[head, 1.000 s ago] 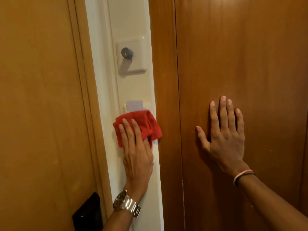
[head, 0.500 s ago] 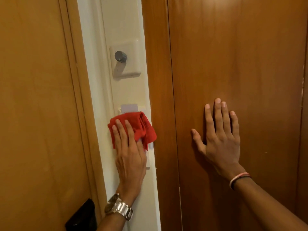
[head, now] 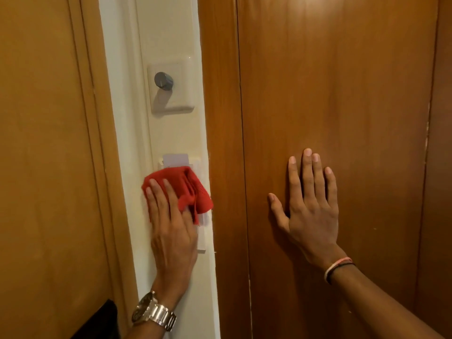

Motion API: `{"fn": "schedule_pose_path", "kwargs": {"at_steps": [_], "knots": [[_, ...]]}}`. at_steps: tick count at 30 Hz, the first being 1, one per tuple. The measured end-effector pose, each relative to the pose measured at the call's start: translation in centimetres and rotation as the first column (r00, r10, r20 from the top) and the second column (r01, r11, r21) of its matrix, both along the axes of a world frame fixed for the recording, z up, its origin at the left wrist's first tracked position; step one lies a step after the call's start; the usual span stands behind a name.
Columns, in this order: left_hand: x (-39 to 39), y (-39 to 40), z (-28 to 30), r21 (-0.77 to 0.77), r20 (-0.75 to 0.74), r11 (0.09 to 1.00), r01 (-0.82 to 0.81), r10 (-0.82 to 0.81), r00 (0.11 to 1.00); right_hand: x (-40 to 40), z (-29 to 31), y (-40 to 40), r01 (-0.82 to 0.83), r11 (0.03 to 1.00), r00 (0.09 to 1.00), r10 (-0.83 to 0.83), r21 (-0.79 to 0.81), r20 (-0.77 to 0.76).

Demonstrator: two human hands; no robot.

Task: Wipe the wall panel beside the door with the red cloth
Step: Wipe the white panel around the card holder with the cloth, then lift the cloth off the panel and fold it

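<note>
Large brown wooden door (head: 342, 94) on the right; right hand (head: 310, 211) is spread flat on it w/ fingers apart, same pose as 1 s ago, bracing. Narrow cream wall panel (head: 171, 133) runs between door frames. Left hand (head: 171, 231) presses the crumpled red cloth (head: 186, 189) flat to the panel, just below the white card holder (head: 176, 161); cloth barely shifted vs. the holder. Wiping probably mid-stroke; grey round dimmer knob (head: 163, 80) area above looks undone.
</note>
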State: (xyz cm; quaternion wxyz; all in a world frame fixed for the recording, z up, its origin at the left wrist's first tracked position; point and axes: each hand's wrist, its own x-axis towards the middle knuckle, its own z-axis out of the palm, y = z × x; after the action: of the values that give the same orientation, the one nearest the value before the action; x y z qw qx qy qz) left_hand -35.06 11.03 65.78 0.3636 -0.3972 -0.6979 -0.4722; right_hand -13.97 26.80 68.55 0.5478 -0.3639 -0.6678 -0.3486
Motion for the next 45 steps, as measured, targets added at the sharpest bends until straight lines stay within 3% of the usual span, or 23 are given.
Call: {"fn": "schedule_pose_path", "kwargs": {"at_steps": [3, 7, 11, 15, 18, 20, 22, 27, 30, 32, 34, 36, 38, 39, 42, 45], "knots": [[0.2, 0.0, -1.5, -0.110, -0.225, 0.994, 0.024, -0.048, 0.973, 0.2, 0.0, 0.0, -0.008, 1.000, 1.000, 0.008, -0.004, 0.005], [-0.8, -0.2, -0.3, -0.008, -0.040, 1.000, 0.004, -0.004, 0.999, 0.0, 0.0, 0.2, -0.013, 1.000, 1.000, 0.013, -0.009, -0.004], [1.9, 0.4, -1.6, -0.098, -0.177, 0.994, 0.042, -0.059, 0.982, 0.3, 0.3, -0.4, -0.028, 0.998, 0.999, 0.029, -0.051, 0.014], [4.4, 0.7, -1.6, -0.042, -0.058, 0.984, 0.174, -0.176, 0.983, 0.6, 0.7, -2.3, -0.210, 0.968, 0.977, 0.211, -0.137, -0.005], [9.9, 0.4, -1.6, -0.009, -0.098, 0.946, 0.325, -0.324, 0.941, 3.3, 0.7, -5.5, -0.499, 0.795, 0.857, 0.511, -0.346, -0.064], [12.4, 0.4, -2.3, -0.050, -0.135, 0.928, 0.368, -0.372, 0.918, 3.7, 0.1, -7.7, -0.705, 0.513, 0.670, 0.709, -0.490, -0.222], [14.0, 1.2, -2.4, -0.027, -0.110, 0.906, 0.423, -0.424, 0.899, 3.5, 0.0, -9.2, -0.796, 0.345, 0.549, 0.759, -0.498, -0.352], [18.5, 0.7, -3.5, -0.165, -0.124, 0.836, 0.523, -0.543, 0.830, 7.7, -0.8, -10.5, -0.881, 0.281, 0.460, 0.701, -0.382, -0.545], [20.4, -0.4, -3.6, -0.182, -0.038, 0.770, 0.612, -0.627, 0.778, 10.9, -1.6, -10.6, -0.883, 0.304, 0.469, 0.616, -0.358, -0.633], [21.2, -1.0, -3.9, -0.109, 0.079, 0.729, 0.676, -0.672, 0.737, 12.9, -2.5, -10.4, -0.897, 0.310, 0.441, 0.563, -0.315, -0.699], [21.9, -1.5, -3.7, 0.025, 0.298, 0.675, 0.738, -0.709, 0.639, 14.8, -3.3, -10.5, -0.931, 0.235, 0.364, 0.523, -0.280, -0.771], [22.7, -1.5, -3.6, 0.173, 0.532, 0.537, 0.826, -0.756, 0.380, 16.4, -4.0, -11.1, -0.949, 0.169, 0.316, 0.477, -0.267, -0.820], [22.8, -0.8, -4.5, 0.315, 0.629, 0.359, 0.879, -0.772, 0.090, 17.6, -4.9, -11.3, -0.948, 0.170, 0.316, 0.444, -0.268, -0.839], [22.9, -0.4, -5.3, 0.354, 0.651, 0.323, 0.878, -0.759, 0.016, 18.2, -5.6, -11.4, -0.939, 0.193, 0.341, 0.423, -0.285, -0.839], [23.8, 0.0, -8.5, 0.383, 0.698, 0.322, 0.866, -0.714, -0.043, 19.9, -9.1, -11.1, -0.882, 0.250, 0.468, 0.356, -0.400, -0.809], [25.2, 0.3, -12.5, 0.377, 0.769, 0.409, 0.831, -0.639, -0.034, 21.3, -14.0, -10.6, -0.772, 0.319, 0.627, 0.236, -0.551, -0.742]]}}
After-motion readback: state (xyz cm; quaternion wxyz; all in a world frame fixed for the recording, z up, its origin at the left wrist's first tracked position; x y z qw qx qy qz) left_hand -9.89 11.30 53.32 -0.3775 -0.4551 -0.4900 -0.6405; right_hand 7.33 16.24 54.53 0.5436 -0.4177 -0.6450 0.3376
